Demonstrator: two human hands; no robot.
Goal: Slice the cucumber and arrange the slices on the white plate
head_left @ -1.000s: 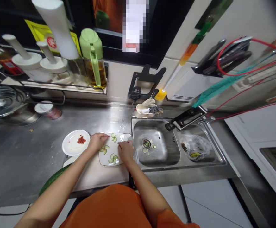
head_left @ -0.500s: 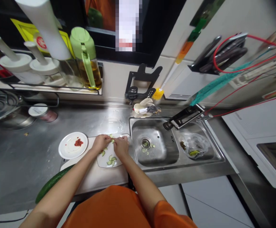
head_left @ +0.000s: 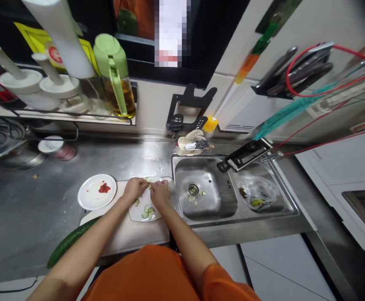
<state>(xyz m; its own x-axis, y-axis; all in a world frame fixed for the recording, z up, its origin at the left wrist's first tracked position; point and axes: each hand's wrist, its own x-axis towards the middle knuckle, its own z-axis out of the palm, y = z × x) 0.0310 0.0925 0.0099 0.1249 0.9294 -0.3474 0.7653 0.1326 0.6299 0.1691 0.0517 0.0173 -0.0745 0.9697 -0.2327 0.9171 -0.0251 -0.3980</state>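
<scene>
My left hand (head_left: 134, 189) and my right hand (head_left: 160, 193) meet fingertip to fingertip over the far part of a white plate (head_left: 135, 215). Both are closed in a pinch; what they hold is too small to make out, though green slices show beside the fingers. Nearer me on that plate, cucumber slices (head_left: 147, 212) lie in a pinwheel, with more slices by my left hand. The plate rests on a pale cutting board (head_left: 119, 240). Left of it stands a round white plate (head_left: 86, 198) with small red pieces (head_left: 104, 187). A whole cucumber (head_left: 69, 242) lies beside my left forearm.
On the right is a double sink (head_left: 207, 211) with scraps near the drain, a black faucet (head_left: 237, 156) and a plastic bag (head_left: 260, 194). Scrubbers (head_left: 195, 143) sit behind it. A lidded tin (head_left: 57, 148) and a pot stand back left, below a rack of bottles.
The view has shifted very slightly. Both hands stay in nearly the same place, pinched together over the plate.
</scene>
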